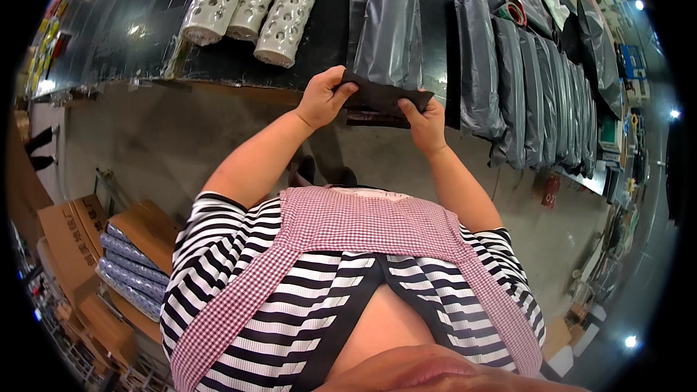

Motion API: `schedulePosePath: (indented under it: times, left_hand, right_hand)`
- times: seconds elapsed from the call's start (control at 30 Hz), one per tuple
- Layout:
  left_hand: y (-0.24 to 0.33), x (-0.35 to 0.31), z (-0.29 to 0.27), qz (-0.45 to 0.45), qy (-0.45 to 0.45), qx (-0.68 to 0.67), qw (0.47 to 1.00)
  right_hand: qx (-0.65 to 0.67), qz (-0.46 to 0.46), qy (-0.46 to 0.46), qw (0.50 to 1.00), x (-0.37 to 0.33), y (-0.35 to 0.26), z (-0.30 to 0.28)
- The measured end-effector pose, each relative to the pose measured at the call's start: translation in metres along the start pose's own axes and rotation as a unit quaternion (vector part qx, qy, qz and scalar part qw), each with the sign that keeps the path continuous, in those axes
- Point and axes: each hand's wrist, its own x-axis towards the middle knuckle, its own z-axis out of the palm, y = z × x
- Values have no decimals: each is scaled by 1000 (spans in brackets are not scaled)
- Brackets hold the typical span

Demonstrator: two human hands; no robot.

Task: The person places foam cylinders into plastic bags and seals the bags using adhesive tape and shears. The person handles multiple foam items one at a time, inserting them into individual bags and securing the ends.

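Observation:
A long grey plastic bag (388, 25) lies on the dark table with its end toward me, its contents hidden. At the table's near edge, my left hand (324, 98) and my right hand (427, 122) grip the two ends of a dark folded flap (381, 94) at the bag's near end. Both thumbs press down on top of it; my other fingers are mostly hidden behind or under it. The flap is stretched level between the hands.
Clear-wrapped grey rolls with round dimples (287, 25) lie left of the bag. Several filled grey bags (541, 91) are lined up at the right, with a tape roll (512, 11) behind them. Cardboard boxes (72, 239) and patterned blue rolls (131, 268) stand at the lower left.

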Motion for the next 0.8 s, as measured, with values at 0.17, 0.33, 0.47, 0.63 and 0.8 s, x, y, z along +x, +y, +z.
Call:
schedulePosePath:
  times: [0.17,0.33,0.47,0.63,0.8]
  left_hand:
    - [-14,6,17,-147,80,-36,985]
    - [-9,16,35,-309,121,-86,939]
    - [-24,5,36,-306,128,-80,940]
    - [-27,6,37,-314,125,-4,941]
    - [-34,11,35,-313,63,34,947]
  right_hand:
    - [140,114,136,974,19,18,6]
    - [110,156,229,954,23,17,29]
    - [7,139,250,958,26,13,42]
    - [-142,161,239,947,39,17,39]
    - [-325,177,101,924,56,13,8]
